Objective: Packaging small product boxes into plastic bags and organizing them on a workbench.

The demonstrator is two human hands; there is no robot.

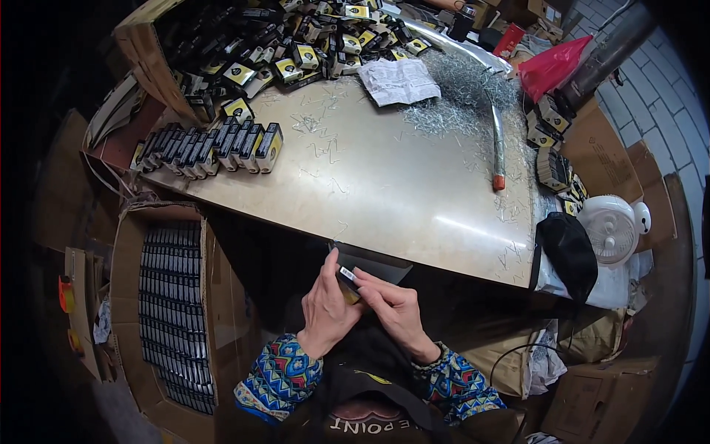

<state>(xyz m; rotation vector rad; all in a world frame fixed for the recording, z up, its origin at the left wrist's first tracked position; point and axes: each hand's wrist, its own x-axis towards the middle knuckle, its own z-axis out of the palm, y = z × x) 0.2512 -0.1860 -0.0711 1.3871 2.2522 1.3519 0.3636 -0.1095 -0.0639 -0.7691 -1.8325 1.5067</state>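
Observation:
My left hand and my right hand are together just off the table's near edge. Between them is a small box, with a white printed face turned up and a bit of yellow lower down. Left fingers and thumb grip one side of it; the right thumb and fingers press the other. Most of the box is hidden by my hands. A thin wire lies on the table beyond my left fingertips. At the left of the table stands a row of similar small black, yellow and white boxes.
Many loose boxes heap at the back. Bent wire pieces pile near a crumpled sheet and a silver bar with a red tip. A carton packed with boxes stands left; a white fan stands right.

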